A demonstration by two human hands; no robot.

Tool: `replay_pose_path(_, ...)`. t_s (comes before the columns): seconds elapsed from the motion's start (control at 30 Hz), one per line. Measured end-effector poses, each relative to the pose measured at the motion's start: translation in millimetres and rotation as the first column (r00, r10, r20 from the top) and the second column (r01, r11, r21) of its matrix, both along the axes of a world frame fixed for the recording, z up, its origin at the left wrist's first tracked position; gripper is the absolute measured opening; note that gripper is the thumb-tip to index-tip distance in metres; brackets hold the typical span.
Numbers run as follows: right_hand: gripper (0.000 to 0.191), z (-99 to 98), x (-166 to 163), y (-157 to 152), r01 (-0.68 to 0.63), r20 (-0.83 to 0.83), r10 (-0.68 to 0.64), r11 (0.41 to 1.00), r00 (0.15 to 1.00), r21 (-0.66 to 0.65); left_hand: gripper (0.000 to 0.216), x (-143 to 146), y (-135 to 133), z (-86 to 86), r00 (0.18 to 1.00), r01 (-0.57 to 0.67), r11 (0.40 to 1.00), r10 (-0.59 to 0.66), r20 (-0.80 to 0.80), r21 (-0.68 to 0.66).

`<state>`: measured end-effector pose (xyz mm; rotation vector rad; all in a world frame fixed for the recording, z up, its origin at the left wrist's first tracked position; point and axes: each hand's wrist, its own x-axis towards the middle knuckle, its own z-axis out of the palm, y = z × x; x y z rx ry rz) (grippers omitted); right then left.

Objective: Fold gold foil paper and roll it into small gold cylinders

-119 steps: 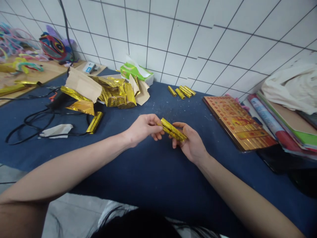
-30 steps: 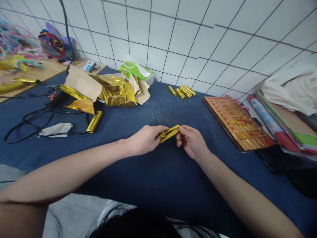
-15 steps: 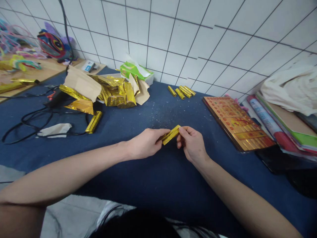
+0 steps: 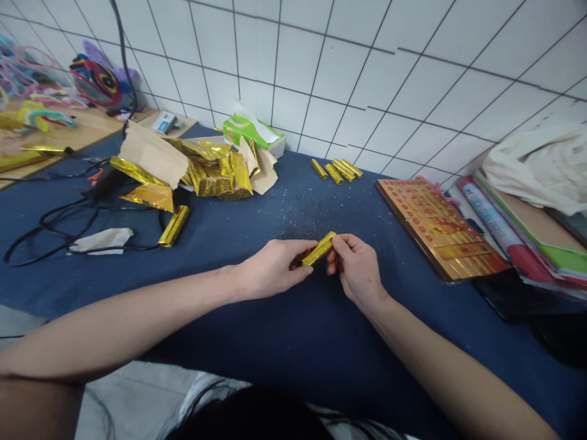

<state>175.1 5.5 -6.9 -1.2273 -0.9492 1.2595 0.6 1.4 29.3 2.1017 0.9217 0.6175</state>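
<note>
Between my hands, just above the dark blue tabletop (image 4: 275, 330), is a small roll of shiny gold foil paper (image 4: 318, 249), slanting up to the right. The fingers and thumb of my left hand (image 4: 277, 267) close round its lower left end. My right hand (image 4: 358, 264) pinches its upper right end between thumb and forefinger, with the other fingers curled. Farther back by the wall lie several finished-looking gold rolls (image 4: 333, 173). Another gold roll (image 4: 174, 226) rests to the left, against a black cable.
Crumpled gold foil sheets (image 4: 215, 171) lie back left, before a green tissue box (image 4: 252, 131). A black cable (image 4: 50, 226) loops at left beside a scrap of white paper (image 4: 103, 240). Stacked red-gold printed paper (image 4: 440, 229) and folders (image 4: 527, 226) occupy the right. White tiles (image 4: 298, 73) stand behind.
My left thumb and fingers have shifted on the gold roll, the thumb now lower along its near side. The dark slit along the roll no longer shows. My right hand has hardly moved.
</note>
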Motion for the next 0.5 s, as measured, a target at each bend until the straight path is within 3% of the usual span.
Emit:
replay_pose_path(0.23, 0.018, 1.8, -1.2, 0.1, -0.007, -0.011, 0.007, 1.0, 1.0, 0.004, 0.031, 0.7, 4.6, -4.7, 0.994, -0.059, 0.983, 0.075, 0.084, -0.172)
replay_pose_path(0.5, 0.019, 2.9, -2.4, -0.7, 0.005, -0.005, -0.005, 1.0, 1.0, -0.01, 0.034, 0.5, 3.1, -6.2, 0.997, -0.082, 0.987, 0.083, 0.001, -0.139)
